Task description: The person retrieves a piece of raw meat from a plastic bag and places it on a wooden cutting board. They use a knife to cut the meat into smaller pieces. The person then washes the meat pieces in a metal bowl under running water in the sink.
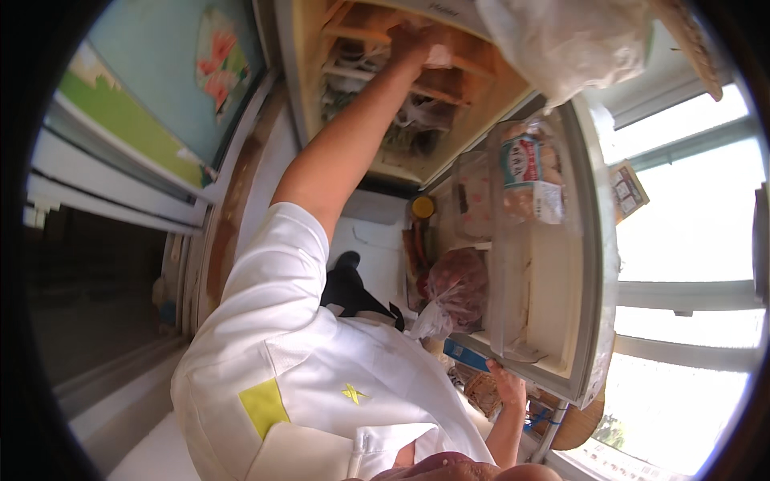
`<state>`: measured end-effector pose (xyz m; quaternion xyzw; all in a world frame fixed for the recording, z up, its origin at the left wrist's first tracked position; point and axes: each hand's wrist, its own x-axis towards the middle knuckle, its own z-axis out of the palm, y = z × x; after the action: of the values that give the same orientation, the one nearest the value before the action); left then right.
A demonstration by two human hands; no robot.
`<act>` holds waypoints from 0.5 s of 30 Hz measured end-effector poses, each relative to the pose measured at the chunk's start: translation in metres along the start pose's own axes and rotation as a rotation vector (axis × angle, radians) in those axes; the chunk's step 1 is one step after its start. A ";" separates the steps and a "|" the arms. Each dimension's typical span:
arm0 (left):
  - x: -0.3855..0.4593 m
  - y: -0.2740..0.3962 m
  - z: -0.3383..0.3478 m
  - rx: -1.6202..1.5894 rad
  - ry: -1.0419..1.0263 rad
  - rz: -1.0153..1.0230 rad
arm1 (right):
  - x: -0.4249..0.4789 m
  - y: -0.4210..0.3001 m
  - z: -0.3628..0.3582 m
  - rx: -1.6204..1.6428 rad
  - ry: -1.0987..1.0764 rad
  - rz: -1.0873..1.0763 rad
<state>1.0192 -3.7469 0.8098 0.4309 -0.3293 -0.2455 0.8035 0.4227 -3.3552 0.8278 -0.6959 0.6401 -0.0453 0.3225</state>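
Observation:
My left hand [412, 41] reaches inside the lit upper part of a refrigerator [289, 78], near its shelves. It is blurred; a small pale thing [440, 56] shows beside it, and whether the fingers hold it is unclear. At the lower right, my right hand [506, 385] grips the near edge of the open refrigerator door [580, 337]. Close to that hand lies a blue box [466, 356]. The door's bins hold a clear bag of eggs [523, 168] with a printed label and a tied plastic bag of reddish round food [460, 288].
Bagged food [424, 114] fills the refrigerator shelves. A jar with a yellow lid [423, 207] stands in a door bin. A whitish plastic bag [565, 48] hangs at the upper right. Bright windows [686, 222] lie beyond the door; a decorated panel [162, 78] is on the left.

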 end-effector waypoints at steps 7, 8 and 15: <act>0.068 -0.031 0.011 0.708 -0.037 -0.017 | -0.008 -0.017 0.009 0.300 0.189 0.119; 0.078 -0.034 0.012 0.778 -0.062 -0.024 | -0.009 -0.013 0.010 0.333 0.128 0.312; 0.142 -0.041 0.030 1.107 -0.204 -0.057 | -0.006 -0.031 0.025 0.605 0.321 0.287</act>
<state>1.0863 -3.8797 0.8322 0.7710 -0.4733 -0.0980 0.4147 0.4604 -3.3411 0.8255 -0.4565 0.7311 -0.2952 0.4123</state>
